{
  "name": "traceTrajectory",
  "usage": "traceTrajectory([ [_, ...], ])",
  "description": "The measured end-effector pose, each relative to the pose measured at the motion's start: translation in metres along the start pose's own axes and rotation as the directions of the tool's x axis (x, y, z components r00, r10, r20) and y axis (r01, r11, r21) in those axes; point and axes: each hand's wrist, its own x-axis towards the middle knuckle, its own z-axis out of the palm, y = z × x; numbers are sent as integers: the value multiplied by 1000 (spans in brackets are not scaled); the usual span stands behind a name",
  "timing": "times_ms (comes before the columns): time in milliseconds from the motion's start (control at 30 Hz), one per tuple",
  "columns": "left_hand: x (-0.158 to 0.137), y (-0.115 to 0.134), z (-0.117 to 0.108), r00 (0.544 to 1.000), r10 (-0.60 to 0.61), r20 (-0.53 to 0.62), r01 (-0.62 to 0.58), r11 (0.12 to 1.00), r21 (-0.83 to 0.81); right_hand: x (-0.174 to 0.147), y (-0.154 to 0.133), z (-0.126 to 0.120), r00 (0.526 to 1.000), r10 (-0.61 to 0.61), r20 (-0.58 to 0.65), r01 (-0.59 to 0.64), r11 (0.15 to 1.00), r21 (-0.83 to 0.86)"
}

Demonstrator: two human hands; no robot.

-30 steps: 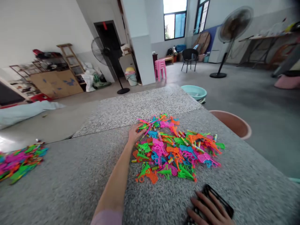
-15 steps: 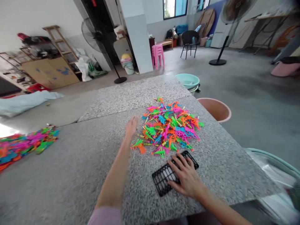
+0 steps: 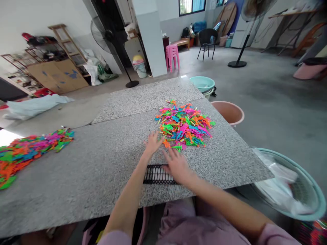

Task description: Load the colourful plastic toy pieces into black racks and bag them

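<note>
A heap of small bright plastic pieces (image 3: 185, 126), in pink, orange, green and blue, lies on the speckled stone table; some look like toy pistols. At its near left edge is my left hand (image 3: 153, 143), fingers spread, by an orange piece. My right hand (image 3: 176, 166) is just below the heap with its fingers apart, close to a green piece. Under and beside that hand lies a black plastic grid rack (image 3: 154, 175), whose right end is partly covered. I see nothing held in either hand.
Another heap of the same bright pieces (image 3: 33, 149) spreads over the table's left side. Along the right edge stand a brown tub (image 3: 230, 114), a turquoise basin (image 3: 201, 82) and a basket (image 3: 316, 194) with clear plastic bags. Below the near edge are my legs.
My right hand has come off the rack's middle and moved left and up towards the heap. The rack now lies further left and straighter. My left hand has shifted to the heap's near edge.
</note>
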Motion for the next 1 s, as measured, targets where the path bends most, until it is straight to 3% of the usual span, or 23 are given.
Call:
traceTrajectory([
  [100, -80, -7, -4, 997, -28, -67, 33, 996, 84, 9, 53, -18, 1000, -11, 13, 12, 990, -143],
  [200, -166, -6, 28, 1000, 1, -15, 1, 993, 115, 1, 89, -24, 985, -156, 75, 169, 965, -203],
  [300, -209, 1, 62, 996, 87, 2, -86, 978, 189, -6, 100, -31, 975, -216, 62, 224, 944, -243],
  [400, -208, 11, 78, 994, 99, -36, -87, 964, 253, 2, 103, -38, 963, -243, 119, 268, 917, -296],
  [500, -193, 25, 83, 994, 95, -48, -81, 967, 242, 12, 111, -39, 950, -268, 159, 301, 922, -244],
  [600, -186, 39, 88, 991, 125, -51, -110, 967, 230, 8, 123, -34, 993, -118, 33, 119, 991, -59],
  [667, -186, 48, 93, 989, 134, -69, -115, 968, 223, -4, 126, -29, 997, 52, -56, -41, 981, 188],
  [733, -190, 56, 98, 987, 124, -102, -101, 972, 211, -22, 124, -24, 980, 189, -67, -132, 858, 497],
  [800, -196, 61, 103, 984, 127, -126, -102, 976, 191, -39, 115, -20, 970, 242, 5, -162, 634, 756],
  [867, -203, 64, 107, 974, 207, -97, -193, 971, 138, -52, 101, -19, 968, 224, 112, -200, 420, 885],
  [900, -206, 65, 110, 963, 261, -69, -253, 962, 105, -56, 92, -19, 967, 201, 155, -219, 352, 910],
  [933, -209, 67, 113, 950, 308, -41, -305, 950, 71, -58, 82, -19, 968, 173, 184, -232, 319, 919],
  [1000, -212, 72, 120, 937, 349, -2, -349, 937, 21, -56, 62, -17, 972, 124, 198, -229, 346, 910],
])
